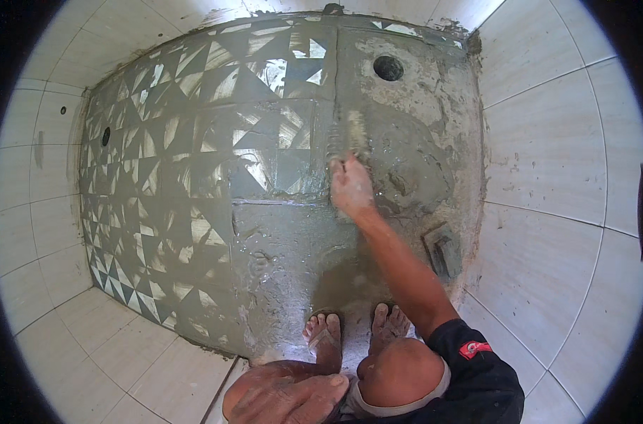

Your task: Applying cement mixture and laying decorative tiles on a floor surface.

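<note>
My right hand, wet and smeared with grey, is closed round a brush with pale bristles; motion blurs it and its handle is hidden by the fingers. The bristles are at the wet mortar, along the right edge of the tiled area. Patterned floor tiles, with triangles in white and grey, lie to the left under a grey film. My left hand, coated in dried grey, rests open over my left knee at the lower edge, holding nothing.
A hand float lies right of my forearm near the wall. A round drain hole opens at the far right, with another small dark hole at the far left. Pale wall tiles enclose the floor. My bare feet stand on wet mortar.
</note>
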A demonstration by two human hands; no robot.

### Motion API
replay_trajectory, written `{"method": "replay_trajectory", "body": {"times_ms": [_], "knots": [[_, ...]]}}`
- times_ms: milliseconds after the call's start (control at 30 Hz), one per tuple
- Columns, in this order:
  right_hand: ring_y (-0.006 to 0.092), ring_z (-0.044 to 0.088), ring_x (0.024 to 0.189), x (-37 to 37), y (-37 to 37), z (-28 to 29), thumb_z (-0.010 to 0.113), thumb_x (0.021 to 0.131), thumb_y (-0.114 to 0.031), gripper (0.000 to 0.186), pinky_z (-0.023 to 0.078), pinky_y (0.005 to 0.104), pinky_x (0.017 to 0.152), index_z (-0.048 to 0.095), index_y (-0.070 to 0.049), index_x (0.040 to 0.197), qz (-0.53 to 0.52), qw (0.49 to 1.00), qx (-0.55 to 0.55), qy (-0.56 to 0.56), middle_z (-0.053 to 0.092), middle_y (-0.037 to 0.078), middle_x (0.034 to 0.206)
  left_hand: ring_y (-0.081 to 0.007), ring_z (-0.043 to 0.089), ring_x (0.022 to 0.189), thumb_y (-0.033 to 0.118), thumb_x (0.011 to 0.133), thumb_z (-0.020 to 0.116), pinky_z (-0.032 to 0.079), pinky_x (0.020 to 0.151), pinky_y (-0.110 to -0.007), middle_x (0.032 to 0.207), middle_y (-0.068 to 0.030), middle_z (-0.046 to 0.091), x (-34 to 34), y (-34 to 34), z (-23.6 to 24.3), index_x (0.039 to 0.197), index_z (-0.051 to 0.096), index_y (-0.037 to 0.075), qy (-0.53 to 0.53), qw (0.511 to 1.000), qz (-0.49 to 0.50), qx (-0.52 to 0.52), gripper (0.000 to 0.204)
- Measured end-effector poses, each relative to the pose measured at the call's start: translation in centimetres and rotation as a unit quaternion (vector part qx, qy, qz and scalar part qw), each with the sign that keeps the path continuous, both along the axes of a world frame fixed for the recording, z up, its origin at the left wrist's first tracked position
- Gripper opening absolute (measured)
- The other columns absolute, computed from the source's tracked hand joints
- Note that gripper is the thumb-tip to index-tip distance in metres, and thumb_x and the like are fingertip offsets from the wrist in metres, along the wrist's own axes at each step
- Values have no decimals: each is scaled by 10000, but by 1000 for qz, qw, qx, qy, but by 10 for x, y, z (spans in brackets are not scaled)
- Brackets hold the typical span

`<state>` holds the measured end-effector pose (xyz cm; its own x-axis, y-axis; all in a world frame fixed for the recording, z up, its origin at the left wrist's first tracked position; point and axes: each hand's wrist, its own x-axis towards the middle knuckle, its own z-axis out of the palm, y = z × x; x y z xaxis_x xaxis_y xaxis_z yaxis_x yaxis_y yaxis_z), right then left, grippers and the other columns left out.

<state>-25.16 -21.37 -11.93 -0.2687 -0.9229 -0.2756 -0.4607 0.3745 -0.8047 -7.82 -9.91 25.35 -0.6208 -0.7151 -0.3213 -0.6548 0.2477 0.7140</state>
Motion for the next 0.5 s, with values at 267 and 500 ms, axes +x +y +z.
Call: {"method": "replay_trajectory", "body": {"times_ms": [267, 500], "knots": [[519, 596, 991, -13, -6, 17, 470, 1015, -301, 354, 466, 567, 878, 532, 32, 1117, -9, 999, 33, -7, 627, 329, 1000, -374, 677, 945, 248, 832, 732, 524, 836, -444, 1108, -195, 701, 5, -16, 0, 1175, 665, -57, -1, 995, -80, -55, 463], [526, 598, 961, -16, -6, 7, 496, 1000, -289, 341, 469, 573, 829, 548, 36, 1089, -8, 999, -2, 46, 628, 320, 952, -395, 655, 980, 289, 814, 740, 505, 861, -478, 1152, -215, 672, 16, 4, -9, 1258, 612, -74, 84, 996, 34, 27, 588]]}}
